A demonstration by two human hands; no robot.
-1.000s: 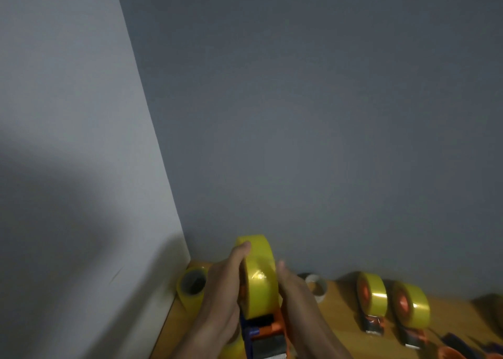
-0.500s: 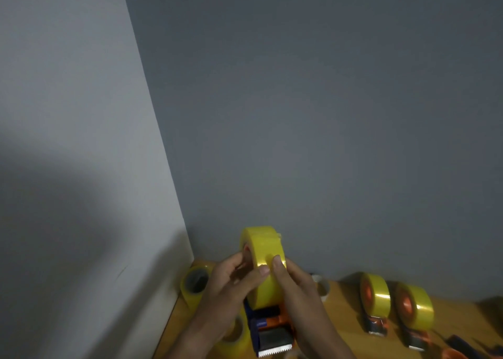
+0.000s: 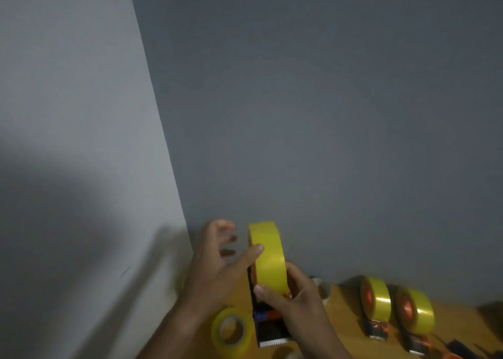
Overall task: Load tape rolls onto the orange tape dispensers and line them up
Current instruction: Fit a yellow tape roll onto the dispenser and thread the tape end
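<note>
A yellow tape roll sits upright on an orange and blue dispenser that I hold above the wooden table. My right hand grips the dispenser and the roll's lower edge, thumb across the front. My left hand is spread, fingers apart, with only the thumb tip touching the roll's left side. Two loaded dispensers stand side by side at the right. A loose yellow roll lies below my left wrist.
The grey wall corner rises right behind the table's left end. A small whitish roll lies behind my right hand. More orange and blue dispenser parts show at the bottom right edge.
My left hand has let go of the roll and spread open, moving left and up. The roll and dispenser stayed in my right hand.
</note>
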